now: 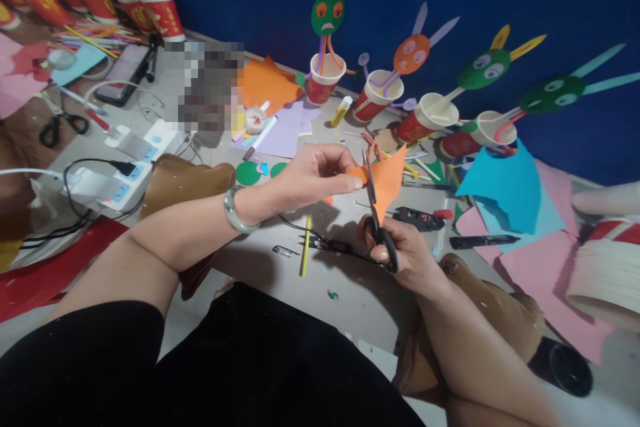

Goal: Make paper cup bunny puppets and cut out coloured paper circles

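Between finger and thumb, my left hand (325,177) pinches a piece of orange paper (391,177) by its left part. My right hand (400,247) has its fingers in the black handles of a pair of scissors (371,190). The scissor blades point up and cross the orange paper close to my left fingertips. Green paper circles (249,173) lie on the table behind my left wrist. Below my hands are a yellow strip (306,245) and a small pair of snips (320,243). A black glue gun (420,218) lies right of the scissors.
Red paper cups (325,80) with paper rabbit-like figures line the blue wall. A white power strip (125,190) with cables, a phone (123,73) and other scissors (64,123) lie left. Blue paper (510,187), pink paper (530,260) and stacked cups (607,280) are at right.
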`<state>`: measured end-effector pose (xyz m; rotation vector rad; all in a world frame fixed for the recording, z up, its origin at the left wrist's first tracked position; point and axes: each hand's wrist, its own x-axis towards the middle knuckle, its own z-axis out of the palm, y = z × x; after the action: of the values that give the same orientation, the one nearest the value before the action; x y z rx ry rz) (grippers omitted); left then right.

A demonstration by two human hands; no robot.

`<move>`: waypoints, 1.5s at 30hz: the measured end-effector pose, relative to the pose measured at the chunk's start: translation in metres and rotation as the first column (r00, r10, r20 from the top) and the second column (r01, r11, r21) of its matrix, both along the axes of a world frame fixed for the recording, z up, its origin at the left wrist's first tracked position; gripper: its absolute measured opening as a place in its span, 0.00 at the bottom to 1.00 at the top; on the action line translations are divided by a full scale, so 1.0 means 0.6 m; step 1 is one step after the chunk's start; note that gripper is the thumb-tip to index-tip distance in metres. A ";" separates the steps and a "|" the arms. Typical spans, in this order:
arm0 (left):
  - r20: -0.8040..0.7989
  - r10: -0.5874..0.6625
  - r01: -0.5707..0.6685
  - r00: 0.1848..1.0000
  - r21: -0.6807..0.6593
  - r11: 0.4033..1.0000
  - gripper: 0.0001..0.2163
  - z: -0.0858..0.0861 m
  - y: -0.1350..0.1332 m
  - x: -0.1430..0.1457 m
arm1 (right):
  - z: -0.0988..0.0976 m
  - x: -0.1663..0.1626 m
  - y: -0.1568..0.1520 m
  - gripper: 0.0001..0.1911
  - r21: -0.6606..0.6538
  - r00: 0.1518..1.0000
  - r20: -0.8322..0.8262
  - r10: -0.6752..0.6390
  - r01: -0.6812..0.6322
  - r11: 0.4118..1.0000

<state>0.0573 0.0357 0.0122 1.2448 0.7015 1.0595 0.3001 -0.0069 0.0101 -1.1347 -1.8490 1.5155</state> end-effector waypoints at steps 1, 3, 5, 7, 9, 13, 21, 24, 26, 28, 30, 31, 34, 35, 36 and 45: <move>0.001 0.002 -0.002 1.000 0.001 1.000 0.19 0.000 0.000 0.000 | 0.001 0.000 0.000 0.43 0.003 1.000 0.005 -0.003 0.003 1.000; 0.009 0.006 -0.006 1.000 0.000 1.000 0.18 0.000 0.001 0.000 | 0.001 -0.001 0.000 0.43 0.001 1.000 0.010 -0.006 0.006 1.000; 0.022 0.007 -0.007 1.000 -0.002 1.000 0.17 0.000 0.001 0.000 | 0.001 -0.002 0.000 0.44 -0.003 1.000 0.006 -0.012 0.012 1.000; 0.034 0.005 -0.005 0.999 0.002 1.000 0.17 0.000 0.001 -0.001 | 0.001 -0.002 0.000 0.44 -0.008 1.000 0.002 -0.012 0.012 1.000; 0.037 0.007 -0.007 0.999 0.008 1.000 0.17 0.000 0.001 -0.001 | 0.001 -0.001 -0.001 0.43 -0.016 1.000 -0.003 -0.015 0.015 1.000; 0.015 0.017 -0.017 1.000 -0.004 1.000 0.19 0.001 0.000 0.001 | -0.004 0.001 -0.002 0.43 -0.048 1.000 -0.013 -0.023 0.023 0.999; -0.011 0.018 -0.018 1.000 0.007 1.000 0.18 -0.002 0.002 0.001 | -0.016 0.006 -0.003 0.42 -0.057 1.000 -0.013 0.012 -0.013 0.998; -0.003 0.013 -0.013 1.000 0.017 1.000 0.16 -0.002 0.002 0.001 | -0.015 0.006 -0.002 0.42 -0.061 1.000 -0.008 0.026 -0.027 0.998; -0.004 0.005 -0.005 1.000 0.017 1.000 0.15 -0.001 0.002 0.001 | -0.015 0.007 -0.002 0.42 -0.057 0.999 -0.008 0.032 -0.033 0.998; -0.003 0.001 -0.001 1.000 0.016 1.000 0.14 -0.001 0.002 0.002 | -0.016 0.009 -0.001 0.42 -0.048 0.999 -0.013 0.032 -0.033 0.998; -0.003 0.002 -0.002 1.000 0.013 1.000 0.14 -0.002 0.002 0.002 | -0.016 0.010 -0.001 0.41 -0.039 0.999 -0.016 0.032 -0.032 0.999; -0.003 0.003 -0.003 1.000 0.012 1.000 0.14 -0.002 0.002 0.002 | -0.016 0.011 -0.001 0.41 -0.033 0.999 -0.017 0.032 -0.032 0.999; -0.002 -0.002 0.002 1.000 0.016 1.000 0.15 -0.002 0.002 0.002 | -0.015 0.011 -0.002 0.41 -0.016 0.999 -0.016 0.033 -0.033 0.999; 0.000 -0.002 0.002 1.000 0.022 1.000 0.14 -0.002 0.002 0.002 | -0.014 0.011 -0.001 0.41 -0.012 0.999 -0.015 0.031 -0.031 0.999; 0.001 -0.003 0.003 1.000 0.029 1.000 0.14 -0.002 0.002 0.001 | -0.014 0.010 -0.001 0.41 -0.009 0.999 -0.014 0.030 -0.030 1.000; 0.008 -0.007 0.007 1.000 0.066 0.998 0.12 -0.003 0.003 -0.001 | -0.011 0.009 0.000 0.42 0.005 1.000 -0.022 0.017 -0.017 1.000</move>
<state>0.0568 0.0373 0.0105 1.2986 0.6600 1.0887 0.3057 -0.0071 0.0038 -1.0986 -1.8508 1.5265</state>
